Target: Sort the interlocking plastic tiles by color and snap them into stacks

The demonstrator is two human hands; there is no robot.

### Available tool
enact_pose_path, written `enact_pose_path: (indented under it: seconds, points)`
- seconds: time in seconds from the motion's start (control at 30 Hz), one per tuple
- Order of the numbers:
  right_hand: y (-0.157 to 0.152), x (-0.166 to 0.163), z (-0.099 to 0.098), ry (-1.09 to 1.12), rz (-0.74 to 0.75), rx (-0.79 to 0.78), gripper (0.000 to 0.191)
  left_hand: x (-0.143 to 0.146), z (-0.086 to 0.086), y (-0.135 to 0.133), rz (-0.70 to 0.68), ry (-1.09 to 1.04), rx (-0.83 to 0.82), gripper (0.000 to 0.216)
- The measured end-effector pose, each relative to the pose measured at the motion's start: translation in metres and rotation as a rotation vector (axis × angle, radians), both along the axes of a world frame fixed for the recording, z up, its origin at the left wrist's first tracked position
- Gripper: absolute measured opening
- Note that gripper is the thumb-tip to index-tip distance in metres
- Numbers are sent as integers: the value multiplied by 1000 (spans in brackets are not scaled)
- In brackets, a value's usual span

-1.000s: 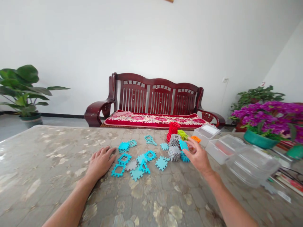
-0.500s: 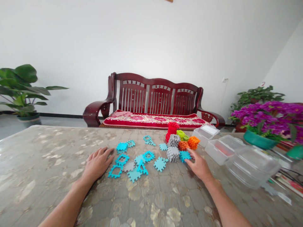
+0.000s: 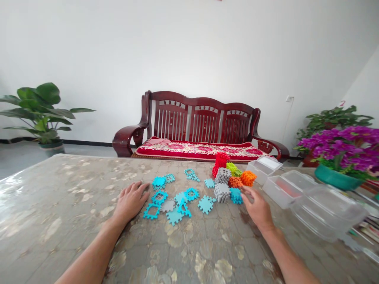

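Observation:
My left hand [image 3: 130, 201] lies flat and open on the table, its fingertips beside a scatter of flat blue interlocking tiles [image 3: 174, 199]. My right hand [image 3: 258, 207] rests on the table, fingers touching a blue cube [image 3: 236, 195] built from such tiles. Next to that cube stand grey cubes [image 3: 222, 192], orange cubes [image 3: 245, 178], a red stack [image 3: 220, 161] and a green cube [image 3: 232, 169]. A grey flat tile [image 3: 167, 205] lies among the blue ones.
Clear plastic boxes [image 3: 296, 189] and lids sit at the right of the patterned table [image 3: 74, 205]. A pot of purple flowers [image 3: 340, 157] stands beyond them. A red wooden bench [image 3: 201, 134] is behind the table, a leafy plant [image 3: 41, 114] at far left.
My right hand, holding a blue cube in the air a second ago, has come down and set it on the table beside the grey cubes. The camera has shifted slightly left.

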State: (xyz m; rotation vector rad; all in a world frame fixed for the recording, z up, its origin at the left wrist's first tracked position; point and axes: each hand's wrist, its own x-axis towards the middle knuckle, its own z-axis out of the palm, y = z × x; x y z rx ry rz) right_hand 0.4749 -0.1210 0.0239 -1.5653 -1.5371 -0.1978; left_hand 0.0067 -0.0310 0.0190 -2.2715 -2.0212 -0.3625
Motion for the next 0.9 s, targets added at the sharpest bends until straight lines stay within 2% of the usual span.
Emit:
enact_pose_path:
  seconds: [0.07, 0.13, 0.2, 0.27, 0.4, 0.53, 0.7, 0.8, 0.9]
  points:
    - [-5, -18, 13, -25, 54, 78, 27, 0, 0, 0, 1, 0, -1, 46]
    - [-7, -45, 25, -46, 158, 57, 22, 0, 0, 0, 3, 2, -2, 45]
    - [-5, -78, 33, -84, 305, -75, 23, 1, -1, 0, 8, 2, -3, 45]
    - [3, -110, 37, -143, 425, -223, 32, 1, -1, 0, 10, -5, -6, 45]
    - [28, -154, 38, -277, 476, -389, 53, 0, -2, 0, 0, -26, 2, 45]
    - [49, -164, 37, -400, 485, -483, 64, -1, -3, 1, -1, -46, 9, 44]
    - [56, -165, 35, -474, 573, -530, 51, 0, -2, 0, 6, -63, 19, 42]
    - [49, -168, 35, -448, 509, -511, 42, 1, -1, -1, 7, -53, 10, 43]
    - [34, -165, 38, -300, 459, -466, 43, 1, -1, -1, 5, -45, 6, 43]
